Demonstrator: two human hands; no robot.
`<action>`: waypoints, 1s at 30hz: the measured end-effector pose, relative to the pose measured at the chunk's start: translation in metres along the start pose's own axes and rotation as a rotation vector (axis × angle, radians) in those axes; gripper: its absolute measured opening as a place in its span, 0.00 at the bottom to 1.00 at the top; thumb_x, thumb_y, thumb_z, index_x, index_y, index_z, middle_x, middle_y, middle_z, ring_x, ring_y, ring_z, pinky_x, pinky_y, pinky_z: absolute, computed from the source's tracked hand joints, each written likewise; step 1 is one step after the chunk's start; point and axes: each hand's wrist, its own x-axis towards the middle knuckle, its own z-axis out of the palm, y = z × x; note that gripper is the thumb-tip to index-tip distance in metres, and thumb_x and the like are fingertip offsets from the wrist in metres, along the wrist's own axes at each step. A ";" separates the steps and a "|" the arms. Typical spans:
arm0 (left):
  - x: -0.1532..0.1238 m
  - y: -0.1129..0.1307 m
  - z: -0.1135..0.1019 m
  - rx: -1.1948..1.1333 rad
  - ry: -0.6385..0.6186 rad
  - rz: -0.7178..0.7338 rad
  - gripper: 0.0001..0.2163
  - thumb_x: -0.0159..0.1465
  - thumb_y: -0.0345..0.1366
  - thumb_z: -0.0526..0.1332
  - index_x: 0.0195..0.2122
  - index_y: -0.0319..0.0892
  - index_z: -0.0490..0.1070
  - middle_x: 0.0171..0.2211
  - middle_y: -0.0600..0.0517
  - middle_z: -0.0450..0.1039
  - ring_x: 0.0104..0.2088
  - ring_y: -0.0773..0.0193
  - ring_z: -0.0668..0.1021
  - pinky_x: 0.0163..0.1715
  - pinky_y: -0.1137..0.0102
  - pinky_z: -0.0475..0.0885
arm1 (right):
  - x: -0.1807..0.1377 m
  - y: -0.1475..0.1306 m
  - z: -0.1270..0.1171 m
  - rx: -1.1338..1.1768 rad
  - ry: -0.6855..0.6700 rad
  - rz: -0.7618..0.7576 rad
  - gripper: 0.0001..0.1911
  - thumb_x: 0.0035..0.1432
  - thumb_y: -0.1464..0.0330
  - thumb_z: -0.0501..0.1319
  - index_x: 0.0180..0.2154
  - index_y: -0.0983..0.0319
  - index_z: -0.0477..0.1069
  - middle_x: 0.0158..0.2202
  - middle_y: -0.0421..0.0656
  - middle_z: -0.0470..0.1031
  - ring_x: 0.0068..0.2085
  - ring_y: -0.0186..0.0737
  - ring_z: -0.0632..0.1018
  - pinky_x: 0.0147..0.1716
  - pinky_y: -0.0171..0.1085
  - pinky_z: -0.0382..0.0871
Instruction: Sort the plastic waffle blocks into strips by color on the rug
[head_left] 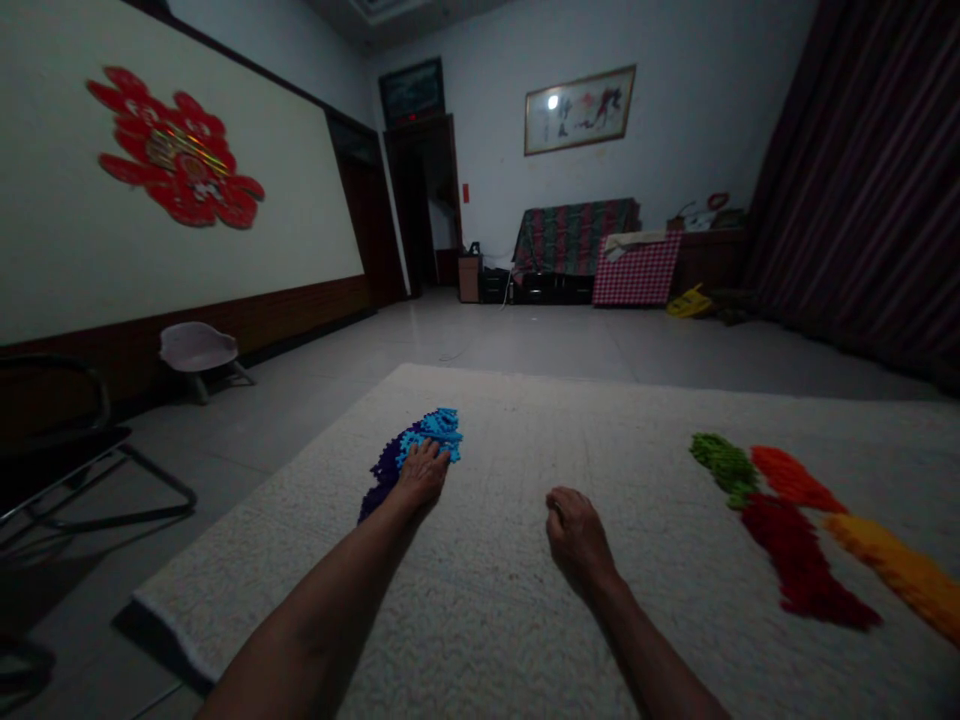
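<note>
My left hand [424, 474] lies over a pile of light blue, knobbly-edged pieces [444, 424], its fingers stretched out across them. Dark purple pieces [386, 468] of a similar kind lie against the blue ones on the left, partly behind my wrist and forearm. Over the bare middle of the pale rug [502, 590], my right hand [577, 530] has its fingers curled together. Whatever is inside them, if anything, is hidden. The exact kind of the coloured pieces is too small to make out.
To the right on the rug lie green [724, 465], orange [796, 477], dark red [806, 565] and yellow [896, 565] piles. A metal-framed chair [112, 520] and a small pale seat [199, 348] stand at the left. Covered furniture [574, 240] lines the far wall.
</note>
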 end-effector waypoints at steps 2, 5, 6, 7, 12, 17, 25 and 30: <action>-0.004 -0.013 0.000 -0.015 0.000 0.025 0.16 0.68 0.34 0.52 0.53 0.48 0.72 0.55 0.44 0.71 0.62 0.51 0.65 0.60 0.52 0.60 | 0.001 -0.003 -0.003 0.001 -0.026 0.034 0.14 0.55 0.76 0.51 0.38 0.61 0.72 0.42 0.50 0.76 0.47 0.47 0.74 0.52 0.45 0.67; -0.008 -0.024 -0.001 -0.025 -0.001 0.015 0.15 0.67 0.34 0.52 0.51 0.47 0.74 0.55 0.44 0.72 0.62 0.50 0.65 0.59 0.52 0.61 | 0.001 -0.006 -0.005 0.004 -0.045 0.062 0.14 0.55 0.76 0.51 0.38 0.60 0.72 0.43 0.50 0.76 0.47 0.47 0.74 0.52 0.45 0.66; -0.008 -0.024 -0.001 -0.021 0.007 -0.004 0.15 0.67 0.34 0.52 0.50 0.46 0.74 0.55 0.43 0.72 0.62 0.49 0.65 0.59 0.52 0.61 | 0.001 -0.006 -0.006 0.005 -0.044 0.061 0.14 0.55 0.76 0.51 0.38 0.60 0.72 0.42 0.50 0.76 0.47 0.47 0.74 0.52 0.45 0.66; -0.007 -0.022 -0.002 -0.018 0.017 -0.019 0.15 0.67 0.33 0.52 0.50 0.44 0.74 0.55 0.42 0.71 0.62 0.48 0.65 0.59 0.52 0.61 | 0.001 -0.007 -0.006 0.007 -0.042 0.056 0.13 0.55 0.76 0.51 0.37 0.61 0.72 0.42 0.50 0.76 0.46 0.47 0.74 0.51 0.45 0.66; 0.006 0.005 -0.002 -0.069 0.041 0.000 0.18 0.65 0.32 0.56 0.55 0.43 0.71 0.62 0.43 0.66 0.64 0.50 0.63 0.62 0.53 0.59 | 0.000 -0.004 -0.003 0.009 -0.006 0.022 0.13 0.54 0.76 0.51 0.37 0.62 0.72 0.40 0.50 0.76 0.45 0.46 0.74 0.49 0.43 0.67; 0.021 0.019 0.002 -0.046 -0.018 -0.015 0.16 0.67 0.31 0.51 0.50 0.43 0.74 0.60 0.43 0.68 0.65 0.50 0.63 0.61 0.52 0.59 | 0.000 -0.003 -0.003 0.022 0.019 0.018 0.12 0.53 0.77 0.52 0.36 0.63 0.72 0.39 0.49 0.75 0.44 0.45 0.74 0.48 0.42 0.66; 0.037 0.070 0.014 -0.241 0.095 0.131 0.15 0.63 0.31 0.57 0.49 0.44 0.75 0.57 0.44 0.71 0.60 0.52 0.70 0.60 0.57 0.66 | -0.006 -0.008 0.000 0.063 0.037 0.100 0.15 0.54 0.78 0.54 0.40 0.63 0.74 0.41 0.49 0.77 0.45 0.45 0.75 0.50 0.43 0.66; 0.028 0.138 0.044 -0.399 0.210 0.103 0.14 0.65 0.34 0.53 0.48 0.43 0.75 0.55 0.43 0.73 0.57 0.54 0.73 0.60 0.59 0.67 | -0.007 0.000 -0.020 0.070 0.088 0.123 0.18 0.53 0.78 0.53 0.42 0.61 0.74 0.41 0.46 0.79 0.45 0.42 0.76 0.50 0.40 0.68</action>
